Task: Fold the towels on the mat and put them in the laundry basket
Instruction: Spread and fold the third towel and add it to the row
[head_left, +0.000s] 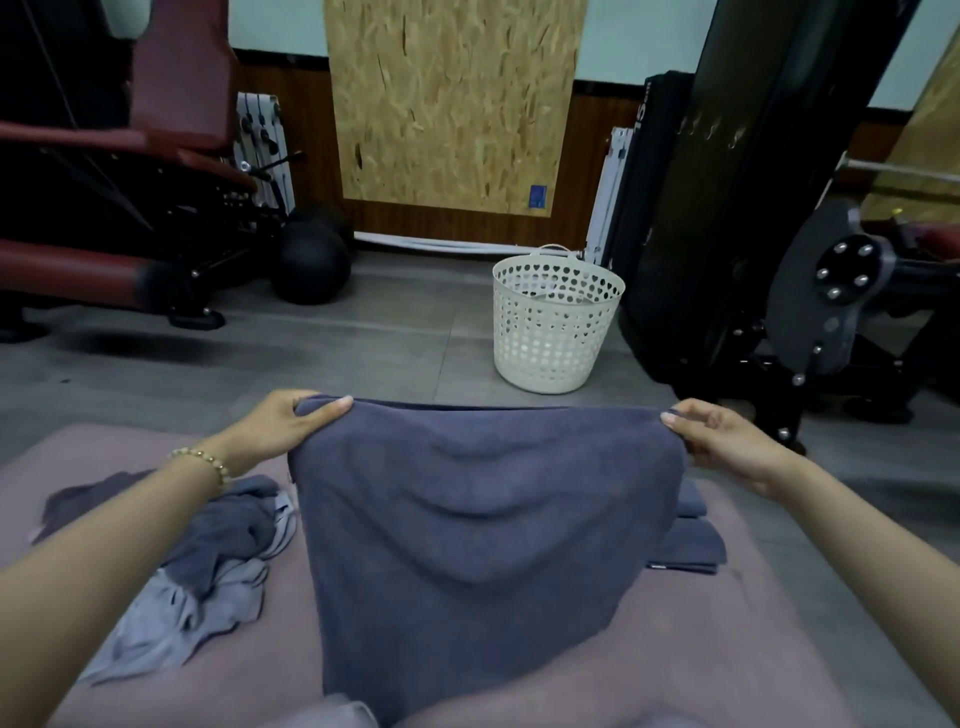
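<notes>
I see a slate-blue towel (478, 530) held up by its top corners over the pink mat (727, 649); crumpled towels (208, 561) left, folded stack (691, 540) right, white laundry basket (556, 322) beyond.

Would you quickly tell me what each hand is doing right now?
Left hand: grips one top corner of the dark towel.
Right hand: pinches the other top corner.

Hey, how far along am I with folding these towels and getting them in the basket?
Partway. Done: a stack of folded towels lies on the mat to your right. In hand: left hand and right hand hold the dark towel up by its top corners. Left: the crumpled pile on the mat's left needs folding, then everything goes in the laundry basket.
</notes>
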